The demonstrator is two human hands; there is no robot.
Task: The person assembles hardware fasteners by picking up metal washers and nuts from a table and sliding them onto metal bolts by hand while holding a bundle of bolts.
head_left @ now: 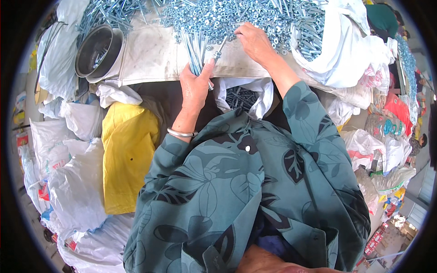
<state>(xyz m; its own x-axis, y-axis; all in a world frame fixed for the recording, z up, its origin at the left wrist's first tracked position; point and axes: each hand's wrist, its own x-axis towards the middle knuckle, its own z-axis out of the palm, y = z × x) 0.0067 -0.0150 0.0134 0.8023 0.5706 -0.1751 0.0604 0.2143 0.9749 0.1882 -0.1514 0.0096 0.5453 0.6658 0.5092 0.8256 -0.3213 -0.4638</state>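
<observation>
Jacket (209, 182) nearest; left hand (195, 86) clutches bolts (193, 52), likely freeing the right hand (256, 43), curled at nuts (200, 18); pinching what, I can't tell.

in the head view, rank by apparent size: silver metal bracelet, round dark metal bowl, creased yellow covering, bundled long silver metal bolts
Creased yellow covering
Round dark metal bowl
Bundled long silver metal bolts
Silver metal bracelet
</observation>
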